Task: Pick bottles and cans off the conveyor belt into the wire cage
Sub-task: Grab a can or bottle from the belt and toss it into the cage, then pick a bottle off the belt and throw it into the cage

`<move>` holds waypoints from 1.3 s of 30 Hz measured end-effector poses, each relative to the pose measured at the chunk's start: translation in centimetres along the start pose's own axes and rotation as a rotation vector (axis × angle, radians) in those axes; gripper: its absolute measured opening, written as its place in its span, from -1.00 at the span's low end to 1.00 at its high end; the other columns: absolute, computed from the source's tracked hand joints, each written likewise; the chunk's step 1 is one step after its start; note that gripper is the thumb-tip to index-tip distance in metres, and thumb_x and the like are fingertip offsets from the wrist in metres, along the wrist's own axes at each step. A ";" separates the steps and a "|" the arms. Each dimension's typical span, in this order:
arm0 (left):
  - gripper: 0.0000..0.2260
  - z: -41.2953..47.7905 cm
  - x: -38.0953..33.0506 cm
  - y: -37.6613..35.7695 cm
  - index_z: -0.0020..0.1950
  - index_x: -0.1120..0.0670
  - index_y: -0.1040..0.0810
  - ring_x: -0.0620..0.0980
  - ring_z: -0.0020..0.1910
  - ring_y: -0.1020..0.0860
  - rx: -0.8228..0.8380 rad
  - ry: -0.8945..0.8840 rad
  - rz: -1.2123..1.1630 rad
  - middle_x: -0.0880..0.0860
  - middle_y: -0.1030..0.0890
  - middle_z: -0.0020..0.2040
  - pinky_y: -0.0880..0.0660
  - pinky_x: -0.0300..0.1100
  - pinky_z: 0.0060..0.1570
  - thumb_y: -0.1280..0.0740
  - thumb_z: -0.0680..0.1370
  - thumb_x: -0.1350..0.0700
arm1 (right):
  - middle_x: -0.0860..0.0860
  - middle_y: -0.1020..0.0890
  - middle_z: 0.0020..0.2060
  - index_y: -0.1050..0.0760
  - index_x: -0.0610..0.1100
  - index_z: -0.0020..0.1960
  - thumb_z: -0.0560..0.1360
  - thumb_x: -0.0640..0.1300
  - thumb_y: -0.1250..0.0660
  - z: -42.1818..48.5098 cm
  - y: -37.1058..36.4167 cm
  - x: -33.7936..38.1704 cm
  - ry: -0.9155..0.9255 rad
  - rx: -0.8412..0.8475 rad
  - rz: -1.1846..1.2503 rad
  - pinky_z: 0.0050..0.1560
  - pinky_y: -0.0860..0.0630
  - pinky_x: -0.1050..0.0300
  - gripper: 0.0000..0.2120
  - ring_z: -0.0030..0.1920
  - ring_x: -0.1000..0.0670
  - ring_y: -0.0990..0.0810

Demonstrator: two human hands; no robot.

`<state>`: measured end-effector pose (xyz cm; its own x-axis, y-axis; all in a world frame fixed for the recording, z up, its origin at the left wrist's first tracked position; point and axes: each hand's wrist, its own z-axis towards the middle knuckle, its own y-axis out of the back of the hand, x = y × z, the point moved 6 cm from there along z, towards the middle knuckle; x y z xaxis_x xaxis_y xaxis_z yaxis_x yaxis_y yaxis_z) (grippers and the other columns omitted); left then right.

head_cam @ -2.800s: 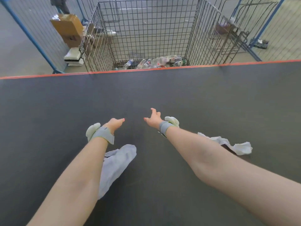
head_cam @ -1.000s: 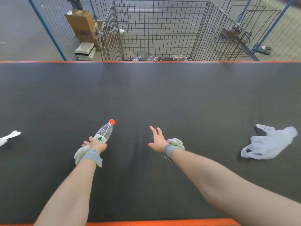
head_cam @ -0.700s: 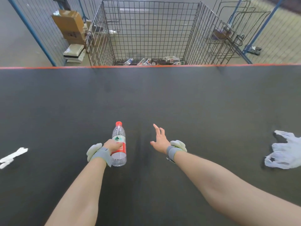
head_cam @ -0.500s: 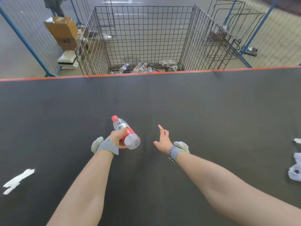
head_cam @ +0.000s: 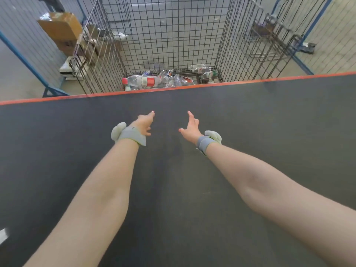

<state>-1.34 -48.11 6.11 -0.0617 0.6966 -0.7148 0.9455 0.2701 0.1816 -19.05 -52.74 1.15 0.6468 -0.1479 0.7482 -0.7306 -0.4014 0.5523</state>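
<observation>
A clear plastic bottle point(head_cam: 141, 81) with a red cap and red label is inside the wire cage point(head_cam: 227, 45), near its left front corner, just beyond the belt's orange edge. Several other clear bottles point(head_cam: 192, 77) lie on the cage floor. My left hand point(head_cam: 144, 121) reaches forward over the dark conveyor belt point(head_cam: 250, 116), fingers extended, holding nothing. My right hand point(head_cam: 190, 126) is beside it, fingers spread, also holding nothing. Both wrists wear grey straps.
An orange strip point(head_cam: 250, 81) marks the belt's far edge. A cardboard box point(head_cam: 60, 26) and blue-framed fence point(head_cam: 23, 56) stand left of the cage. Empty wire racks point(head_cam: 269, 35) stand to its right. A white scrap point(head_cam: 2, 235) lies at the belt's left edge.
My left hand gripped the red-capped bottle, swung forward and released it; the bottle is now inside the cage. The white glove on the belt's right has passed out of view.
</observation>
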 end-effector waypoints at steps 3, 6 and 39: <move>-0.40 -2.1 6.1 -0.5 0.55 0.17 -0.06 0.16 0.49 -0.21 0.058 0.107 0.157 0.23 -0.19 0.50 -0.22 0.17 0.40 -0.12 0.63 -0.13 | -0.14 -0.04 0.44 0.16 0.03 0.56 0.55 -0.17 -0.25 -2.3 -0.5 -0.2 -0.005 0.028 -0.027 0.35 -0.33 0.00 -0.24 0.24 -0.21 -0.46; -0.37 -5.9 10.4 0.6 0.56 0.15 -0.02 0.12 0.49 -0.22 0.033 0.125 0.242 0.17 -0.20 0.52 -0.24 0.16 0.40 -0.14 0.62 -0.14 | -0.13 -0.03 0.44 0.17 0.05 0.56 0.56 -0.14 -0.26 -6.7 -1.1 -0.8 -0.020 0.058 -0.068 0.34 -0.31 0.01 -0.23 0.24 -0.22 -0.46; -0.20 -21.6 30.8 15.8 0.55 0.16 0.05 0.21 0.50 -0.04 -0.526 0.152 0.663 0.23 -0.06 0.50 -0.04 0.05 0.48 -0.38 0.49 0.02 | -0.11 -0.08 0.54 0.06 0.01 0.58 0.53 0.04 -0.32 -31.7 -13.9 -6.6 0.037 0.349 -0.257 0.52 -0.07 -0.01 -0.22 0.53 -0.13 -0.08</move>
<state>4.74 -8.03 1.59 0.3738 0.8907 -0.2588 0.5324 0.0224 0.8462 -20.14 -17.52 0.21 0.7854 0.0267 0.6184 -0.4249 -0.7032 0.5700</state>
